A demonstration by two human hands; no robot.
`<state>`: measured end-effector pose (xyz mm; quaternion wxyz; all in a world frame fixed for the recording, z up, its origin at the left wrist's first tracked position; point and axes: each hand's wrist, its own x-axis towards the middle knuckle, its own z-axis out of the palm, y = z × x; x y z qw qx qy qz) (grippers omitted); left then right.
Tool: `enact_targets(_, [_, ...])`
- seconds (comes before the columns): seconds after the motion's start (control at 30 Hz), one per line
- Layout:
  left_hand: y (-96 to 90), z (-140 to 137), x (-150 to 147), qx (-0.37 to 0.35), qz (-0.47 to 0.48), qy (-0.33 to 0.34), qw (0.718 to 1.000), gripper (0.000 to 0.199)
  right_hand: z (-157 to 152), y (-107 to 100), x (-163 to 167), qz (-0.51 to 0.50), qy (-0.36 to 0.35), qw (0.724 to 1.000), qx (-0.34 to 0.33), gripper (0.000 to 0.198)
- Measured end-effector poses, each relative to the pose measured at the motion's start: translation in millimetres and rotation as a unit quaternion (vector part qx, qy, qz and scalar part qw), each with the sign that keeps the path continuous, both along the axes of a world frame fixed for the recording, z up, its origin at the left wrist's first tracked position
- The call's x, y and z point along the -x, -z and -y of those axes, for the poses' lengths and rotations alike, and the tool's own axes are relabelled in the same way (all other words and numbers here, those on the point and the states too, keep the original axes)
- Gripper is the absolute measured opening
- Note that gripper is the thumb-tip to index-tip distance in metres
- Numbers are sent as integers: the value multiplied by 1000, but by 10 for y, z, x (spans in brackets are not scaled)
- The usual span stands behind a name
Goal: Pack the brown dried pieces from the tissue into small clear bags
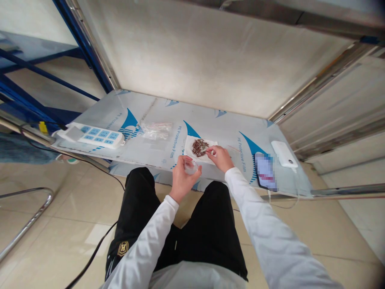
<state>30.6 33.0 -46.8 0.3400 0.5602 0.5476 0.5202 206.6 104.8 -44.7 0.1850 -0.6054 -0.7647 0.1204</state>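
A pile of small brown metallic pieces (pixel 199 147), too small to name, lies on a white sheet (pixel 189 142) near the table's front edge. My right hand (pixel 221 158) reaches in from the right, its thumb and forefinger pinched together at the pile's right side. Whatever those fingertips grip is too small to make out. Just in front of the sheet, my left hand (pixel 184 176) has its fingers curled around a small clear plastic cup (pixel 190 167). I cannot tell whether the cup has anything in it.
Film with blue print covers the table (pixel 162 108). Left of the sheet lie clear plastic bags (pixel 158 131) and a white power strip (pixel 99 135). To the right are a phone (pixel 265 171) and a white power bank (pixel 283 154) with a cable. A wall panel stands behind.
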Motion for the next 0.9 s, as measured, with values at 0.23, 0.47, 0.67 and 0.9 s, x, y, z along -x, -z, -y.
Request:
enact_targets(0.23, [-26, -4, -41, -38, 1, 65, 997, 31, 686, -575, 456, -213, -79, 974, -23, 14])
enact_targets(0.47, [-24, -12, -39, -38, -2, 46, 998, 25, 208, -209, 125, -159, 19, 987, -36, 26])
enact_targets(0.67, [-47, -3, 38, -20, 10, 36, 999, 24, -354, 350, -164, -1, 62, 998, 30, 12])
enact_targets(0.9, [8, 7, 102, -12, -3, 35, 999, 23, -326, 407, 3, 56, 68, 995, 47, 17])
